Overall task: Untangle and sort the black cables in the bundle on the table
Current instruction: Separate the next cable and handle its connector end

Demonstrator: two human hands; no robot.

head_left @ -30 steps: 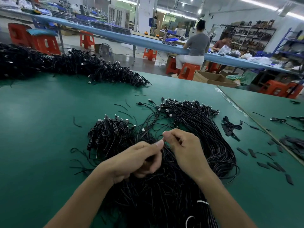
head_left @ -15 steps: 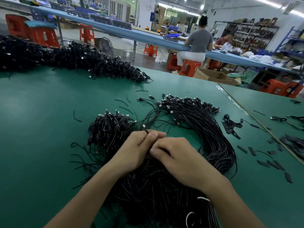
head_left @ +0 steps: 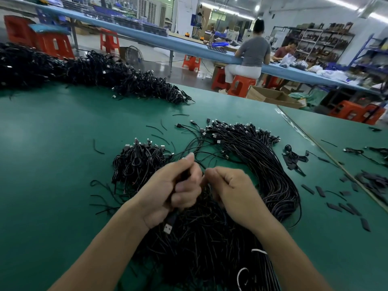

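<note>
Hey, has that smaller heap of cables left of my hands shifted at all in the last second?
No. The smaller heap sits just as before beside the loose cable scrap to its left.

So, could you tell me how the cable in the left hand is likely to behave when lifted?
Probably floppy: the USB cable droops below the left hand, plug hanging down. Likely light, since a few curled fingers hold it. It may snag, because the tangled cable bundle lies right beneath it.

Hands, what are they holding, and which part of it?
The left hand grips a black cable just behind its USB plug. The right hand is curled; its hold cannot be told.
</note>
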